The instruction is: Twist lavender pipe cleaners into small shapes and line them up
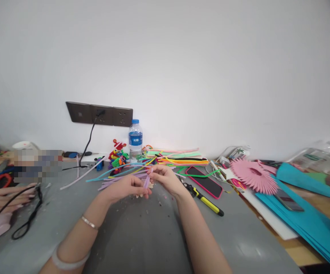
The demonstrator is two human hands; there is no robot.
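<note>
My left hand has its fingers pinched on the lower end of a short lilac pipe cleaner. The upper end of that strip is between the thumb and fingers of my right hand. Small cream-coloured bits show by the fingertips of my left hand; I cannot tell what they are. Just behind both hands lie loose lilac pipe cleaners and a few blue ones. Yellow-and-black pliers rest on the grey table to the right of my right wrist.
A water bottle stands against the wall beside colourful pipe-cleaner figures. Bundled pipe cleaners, a pink-cased phone, a pink pleated paper ring and blue sheets lie rightward. Other people's hands are at both sides.
</note>
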